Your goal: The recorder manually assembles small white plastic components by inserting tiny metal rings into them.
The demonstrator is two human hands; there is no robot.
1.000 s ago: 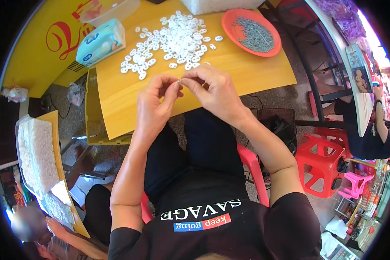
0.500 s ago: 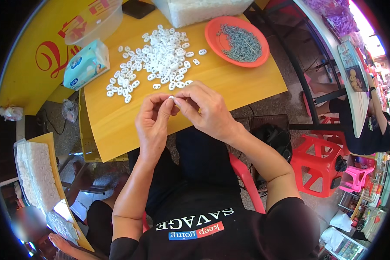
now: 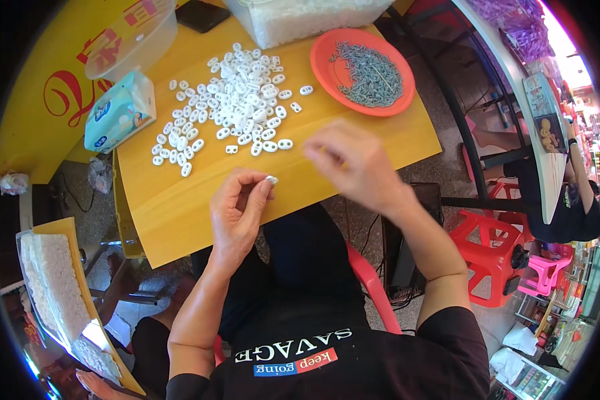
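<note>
My left hand [image 3: 239,207] pinches a small white two-hole plastic piece [image 3: 271,180] between thumb and fingertips, just above the table's near edge. Away from it to the right, my right hand [image 3: 353,163] hangs over the table, smeared by motion, so whether its fingers hold anything is unclear. Beyond both hands lies a loose pile of white oval two-hole pieces [image 3: 247,93], with several strays around it. An orange-red plate [image 3: 323,63] at the far right of the table carries a heap of small grey screws [image 3: 373,77].
A tissue pack [image 3: 121,110] and a clear plastic tub [image 3: 133,40] stand at the table's left. Behind the pile are a dark phone [image 3: 202,16] and a clear bin of white pieces [image 3: 313,20]. Red stools [image 3: 487,253] and another person [image 3: 567,207] are off to the right.
My right hand has left the white piece and moved right and slightly up, toward the plate. My left hand keeps hold of the piece. The view has shifted a little.
</note>
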